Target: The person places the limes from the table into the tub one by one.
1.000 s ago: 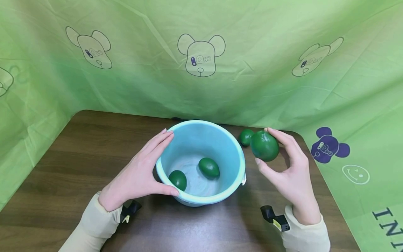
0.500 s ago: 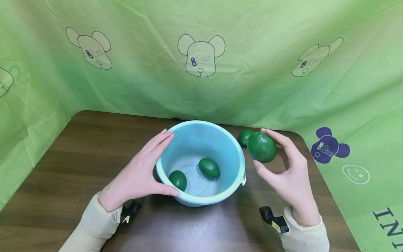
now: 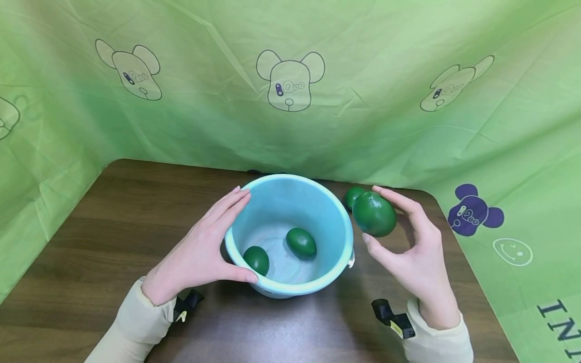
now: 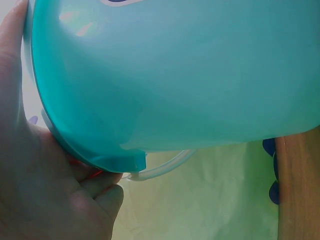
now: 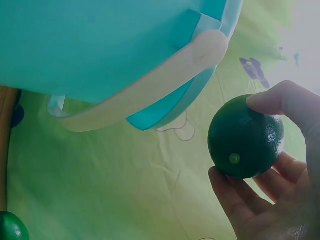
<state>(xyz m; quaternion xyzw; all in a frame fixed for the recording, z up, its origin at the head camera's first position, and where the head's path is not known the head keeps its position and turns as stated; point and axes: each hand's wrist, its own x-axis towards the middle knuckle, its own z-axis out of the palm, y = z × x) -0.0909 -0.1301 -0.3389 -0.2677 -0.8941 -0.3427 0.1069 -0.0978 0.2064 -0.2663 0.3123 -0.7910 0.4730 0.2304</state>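
Observation:
A light blue bucket [image 3: 333, 275] stands mid-table with two dark green oval fruits inside: one fruit [image 3: 301, 242] lies near the middle of its floor, the other fruit [image 3: 256, 260] near the left wall. My left hand [image 3: 201, 247] holds the bucket's left side, fingers and thumb spread along the rim. To the right of the bucket, my right hand [image 3: 415, 247] pinches a dark green fruit [image 3: 374, 214] between thumb and fingers. The right wrist view shows a pale stem nub on this held fruit [image 5: 245, 137]. Behind it in the head view sits another green fruit [image 3: 352, 195], partly hidden.
A white bucket handle [image 5: 145, 92] hangs on the bucket's side in the right wrist view. The brown wooden table [image 3: 113, 227] meets a green cloth backdrop [image 3: 199, 121] printed with cartoon heads, which also rises on both sides.
My right hand has drifted slightly left and toward me with the fruit, now nearer the bucket rim and covering more of the fruit behind. The left hand and bucket have stayed put.

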